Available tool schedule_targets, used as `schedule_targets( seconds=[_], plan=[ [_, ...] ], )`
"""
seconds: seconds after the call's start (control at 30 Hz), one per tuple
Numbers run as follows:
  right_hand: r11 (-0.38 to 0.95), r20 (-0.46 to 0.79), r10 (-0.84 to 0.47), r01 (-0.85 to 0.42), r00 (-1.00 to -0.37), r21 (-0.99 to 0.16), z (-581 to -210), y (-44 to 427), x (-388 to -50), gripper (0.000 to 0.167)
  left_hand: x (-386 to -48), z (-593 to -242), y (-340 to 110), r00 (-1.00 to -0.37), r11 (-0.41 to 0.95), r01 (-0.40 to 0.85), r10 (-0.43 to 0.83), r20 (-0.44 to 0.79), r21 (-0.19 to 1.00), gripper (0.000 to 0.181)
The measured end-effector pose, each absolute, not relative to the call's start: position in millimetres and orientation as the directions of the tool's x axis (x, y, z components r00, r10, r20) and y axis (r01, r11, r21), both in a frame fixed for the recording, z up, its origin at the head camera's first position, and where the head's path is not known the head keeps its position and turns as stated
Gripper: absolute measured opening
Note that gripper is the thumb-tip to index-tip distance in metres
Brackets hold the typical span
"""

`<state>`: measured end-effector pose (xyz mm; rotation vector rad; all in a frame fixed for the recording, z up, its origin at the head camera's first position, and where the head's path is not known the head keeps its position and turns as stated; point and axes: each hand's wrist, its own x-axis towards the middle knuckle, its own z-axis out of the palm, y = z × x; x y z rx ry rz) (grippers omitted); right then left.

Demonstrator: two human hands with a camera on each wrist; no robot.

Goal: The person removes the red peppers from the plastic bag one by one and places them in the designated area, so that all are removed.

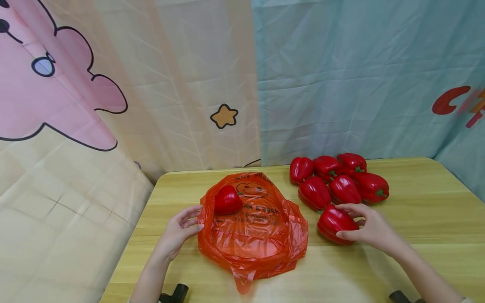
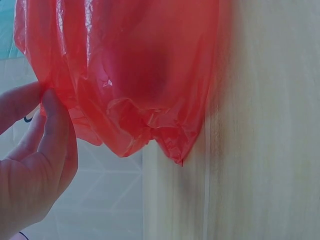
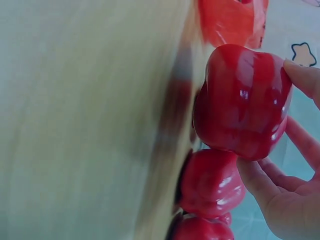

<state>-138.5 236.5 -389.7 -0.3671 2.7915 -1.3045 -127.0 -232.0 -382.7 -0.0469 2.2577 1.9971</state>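
Note:
An orange-red plastic bag lies on the table with its mouth spread wide, one red bell pepper inside at its left. My left hand pinches the left rim of the bag between thumb and fingers; in the left wrist view the bag's thin film shows a dark shape through it. To the right of the bag, my right hand grips another red bell pepper, thumb and fingers on its sides. In the right wrist view this bell pepper appears slightly above the table.
Several more red bell peppers sit in a cluster behind the right hand, near the table's back edge. A printed curtain hangs behind the wooden table. Black objects show at the lower edge.

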Motion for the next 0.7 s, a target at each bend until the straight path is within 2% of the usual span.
schedule_targets(
  seconds=[0.27,0.7],
  plan=[
    [0.625,0.044,-0.215,-0.172,-0.976,-0.761,-401,234,-138,0.063,-125,-383,-232,-0.991,0.126,-0.111,0.061,-0.119,0.986,0.052],
    [0.673,0.215,-0.206,-0.297,-0.955,-0.677,-406,226,-139,0.062,-128,-386,-233,-0.99,0.121,-0.114,0.071,-0.123,0.986,0.053]
  ],
)
